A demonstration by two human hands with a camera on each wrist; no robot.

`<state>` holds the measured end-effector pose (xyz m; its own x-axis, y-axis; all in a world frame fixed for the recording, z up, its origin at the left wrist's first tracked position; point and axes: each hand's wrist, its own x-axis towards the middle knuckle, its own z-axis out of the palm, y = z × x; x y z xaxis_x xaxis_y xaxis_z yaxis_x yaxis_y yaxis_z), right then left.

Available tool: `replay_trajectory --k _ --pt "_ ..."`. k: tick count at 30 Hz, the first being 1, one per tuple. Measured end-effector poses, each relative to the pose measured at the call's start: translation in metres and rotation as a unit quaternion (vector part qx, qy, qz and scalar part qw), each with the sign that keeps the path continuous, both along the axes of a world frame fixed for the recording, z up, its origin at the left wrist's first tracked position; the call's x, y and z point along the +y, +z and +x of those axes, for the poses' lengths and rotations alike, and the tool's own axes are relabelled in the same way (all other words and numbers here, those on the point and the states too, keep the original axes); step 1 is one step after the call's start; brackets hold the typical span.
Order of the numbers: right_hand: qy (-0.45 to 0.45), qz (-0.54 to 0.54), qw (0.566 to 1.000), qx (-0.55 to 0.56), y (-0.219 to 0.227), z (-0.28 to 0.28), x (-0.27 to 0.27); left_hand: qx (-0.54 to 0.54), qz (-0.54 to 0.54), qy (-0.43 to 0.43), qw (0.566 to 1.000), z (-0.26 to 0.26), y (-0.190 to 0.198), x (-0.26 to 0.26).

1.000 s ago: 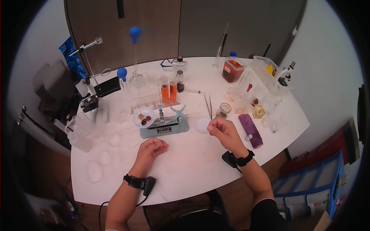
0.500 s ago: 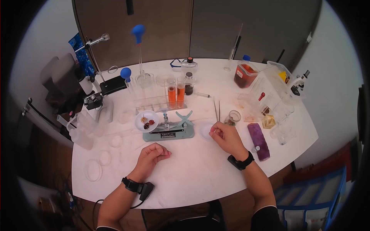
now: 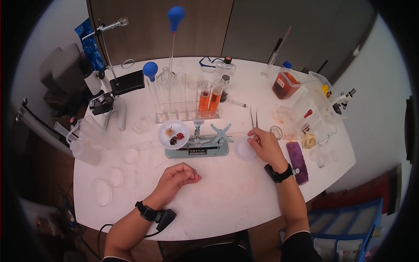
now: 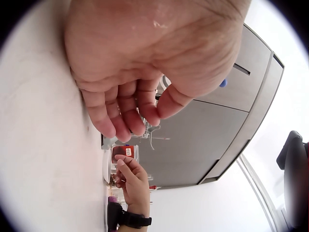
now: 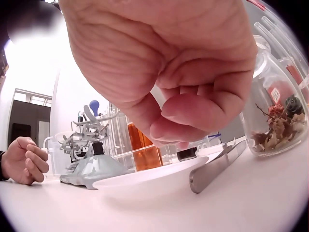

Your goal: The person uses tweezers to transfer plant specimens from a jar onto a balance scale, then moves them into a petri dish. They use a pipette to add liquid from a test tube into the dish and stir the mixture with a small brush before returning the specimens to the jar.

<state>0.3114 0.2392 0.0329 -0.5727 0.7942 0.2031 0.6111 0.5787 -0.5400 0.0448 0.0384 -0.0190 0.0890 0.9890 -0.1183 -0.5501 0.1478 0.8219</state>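
My left hand (image 3: 178, 181) rests on the white table in front of the pale green balance (image 3: 196, 151), its fingers loosely curled with nothing in them. On the balance's left pan, a white dish (image 3: 166, 142) bears small dried bits in several clusters. My right hand (image 3: 267, 146) is over the right edge of another white dish (image 3: 244, 150), thumb and curled fingers together, with nothing visible between them. Beside that dish, metal tweezers (image 5: 215, 169) lie on the table below the hand. A glass jar (image 5: 282, 92) of dried plant pieces stands to the right of them.
Behind the balance stands a rack (image 3: 168, 118) with tubes, two holding orange liquid (image 3: 204, 105). A purple block (image 3: 297, 163) and clear containers are at the right. At the left are a microscope (image 3: 98, 94), plastic bottles (image 3: 85, 150) and round dishes (image 3: 102, 192).
The head view has shifted. My right hand has moved slightly forward, from beside the white dish toward the tweezers. My left hand stays in front of the balance, its fingers still curled.
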Motion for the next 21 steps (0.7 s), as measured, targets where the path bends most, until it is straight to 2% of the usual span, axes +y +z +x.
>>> replay_trajectory --k 5,13,16,21 --pt "0.008 0.008 1.000 -0.006 -0.008 -0.006 -0.010 0.009 -0.007 -0.001 1.000 0.000 0.001 -0.002" --pt "0.005 0.084 0.995 -0.056 -0.022 -0.005 -0.008 0.017 -0.010 0.004 1.000 0.001 0.004 -0.002" --pt "-0.021 0.061 0.996 -0.066 -0.011 -0.009 -0.017 0.014 -0.005 0.006 1.000 0.001 0.005 -0.002" --pt "-0.015 0.068 0.995 -0.076 -0.012 -0.006 -0.018 0.013 0.000 0.007 1.000 0.001 0.003 -0.002"
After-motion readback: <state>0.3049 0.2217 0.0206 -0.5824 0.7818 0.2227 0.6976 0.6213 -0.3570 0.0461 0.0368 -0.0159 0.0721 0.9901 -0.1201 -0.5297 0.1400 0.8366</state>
